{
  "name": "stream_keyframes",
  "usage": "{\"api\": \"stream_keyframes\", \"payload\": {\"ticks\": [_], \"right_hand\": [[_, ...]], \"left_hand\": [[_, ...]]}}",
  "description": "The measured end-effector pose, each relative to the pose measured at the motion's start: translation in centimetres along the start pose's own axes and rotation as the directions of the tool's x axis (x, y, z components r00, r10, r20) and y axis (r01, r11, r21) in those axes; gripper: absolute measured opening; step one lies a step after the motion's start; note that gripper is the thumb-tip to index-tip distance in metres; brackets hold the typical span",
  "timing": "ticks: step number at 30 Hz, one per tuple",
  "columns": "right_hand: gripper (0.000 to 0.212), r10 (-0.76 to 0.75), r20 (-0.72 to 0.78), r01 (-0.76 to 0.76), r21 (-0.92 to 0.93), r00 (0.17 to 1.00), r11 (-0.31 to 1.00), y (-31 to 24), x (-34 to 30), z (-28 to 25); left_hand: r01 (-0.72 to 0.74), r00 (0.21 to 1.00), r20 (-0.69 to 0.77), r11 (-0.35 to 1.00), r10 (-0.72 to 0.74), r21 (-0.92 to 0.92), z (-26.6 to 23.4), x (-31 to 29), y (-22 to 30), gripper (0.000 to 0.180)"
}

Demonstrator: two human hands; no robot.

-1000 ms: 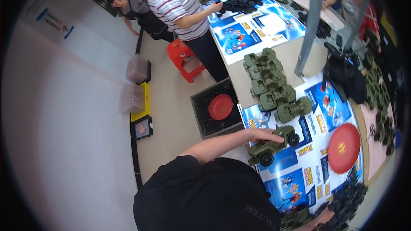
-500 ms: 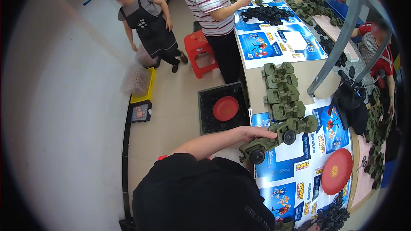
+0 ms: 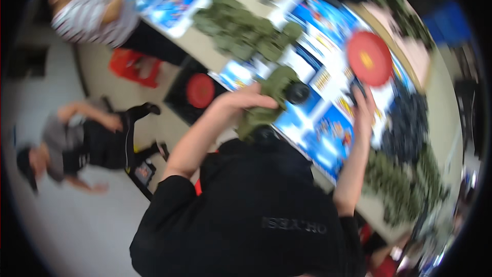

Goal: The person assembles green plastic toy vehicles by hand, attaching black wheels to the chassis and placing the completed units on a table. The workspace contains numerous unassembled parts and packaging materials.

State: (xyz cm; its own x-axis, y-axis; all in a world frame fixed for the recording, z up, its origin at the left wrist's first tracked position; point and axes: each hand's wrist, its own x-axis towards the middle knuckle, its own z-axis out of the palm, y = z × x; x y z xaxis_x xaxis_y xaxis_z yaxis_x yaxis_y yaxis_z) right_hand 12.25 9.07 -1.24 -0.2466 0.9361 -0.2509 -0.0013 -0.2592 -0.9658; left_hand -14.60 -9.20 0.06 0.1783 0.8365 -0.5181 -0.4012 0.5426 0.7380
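Observation:
My left hand (image 3: pixel 250 98) grips an olive-green toy vehicle (image 3: pixel 279 81) with black wheels, close in front of my body, thumb over its side. One dark wheel (image 3: pixel 296 93) shows at its far end. My right hand (image 3: pixel 364 106) is over the printed sheet, just below a red round plate (image 3: pixel 367 60). Its fingers close on a small black part (image 3: pixel 355 89), blurred by motion. Beyond the left hand, several olive-green vehicle bodies (image 3: pixel 241 28) stand in a row.
Black parts (image 3: pixel 405 125) are heaped right of my right hand, with green parts (image 3: pixel 397 187) nearer. Another red plate (image 3: pixel 200 91) lies on a black crate at left, by a red stool (image 3: pixel 134 66). A striped-shirt person (image 3: pixel 95 18) and an aproned person (image 3: pixel 97 141) are leftward.
The view has swung right and blurred. My right hand has come up from the black parts to beside the red plate with a small black part. My left hand still holds the toy vehicle.

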Motion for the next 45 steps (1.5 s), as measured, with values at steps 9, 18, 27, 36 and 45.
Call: {"api": "stream_keyframes", "payload": {"ticks": [9, 18, 27, 36, 45], "right_hand": [[0.025, -0.240, 0.196, 0.295, -0.331, 0.951, 0.896, -2.9, -4.2, 2.6], [0.069, 0.203, 0.492, -0.108, -0.215, 0.847, 0.971, -6.3, -6.4, -0.2], [0.059, -0.094, 0.449, 0.290, -0.391, 0.889, 0.874, -5.8, -8.6, -0.3], [0.057, -0.318, 0.572, 0.628, -0.499, 0.757, 0.597, -9.4, -9.2, 1.1], [0.064, -0.318, 0.597, 0.545, -0.246, 0.736, 0.801, -7.4, -7.5, -0.3]], "left_hand": [[-0.202, 0.975, 0.162, 0.899, 0.149, 0.389, 3.0, 3.1, 0.9, 0.086], [-0.309, 0.942, 0.307, 0.704, 0.135, 0.639, 4.9, 5.9, 2.1, 0.095], [-0.507, 0.862, 0.421, 0.489, 0.283, 0.709, 5.6, 6.8, 2.7, 0.101], [-0.480, 0.810, 0.579, 0.667, 0.089, 0.570, 3.4, 8.2, 1.5, 0.107], [-0.500, 0.802, 0.596, 0.597, 0.045, 0.628, 3.7, 8.0, 2.6, 0.106]]}}
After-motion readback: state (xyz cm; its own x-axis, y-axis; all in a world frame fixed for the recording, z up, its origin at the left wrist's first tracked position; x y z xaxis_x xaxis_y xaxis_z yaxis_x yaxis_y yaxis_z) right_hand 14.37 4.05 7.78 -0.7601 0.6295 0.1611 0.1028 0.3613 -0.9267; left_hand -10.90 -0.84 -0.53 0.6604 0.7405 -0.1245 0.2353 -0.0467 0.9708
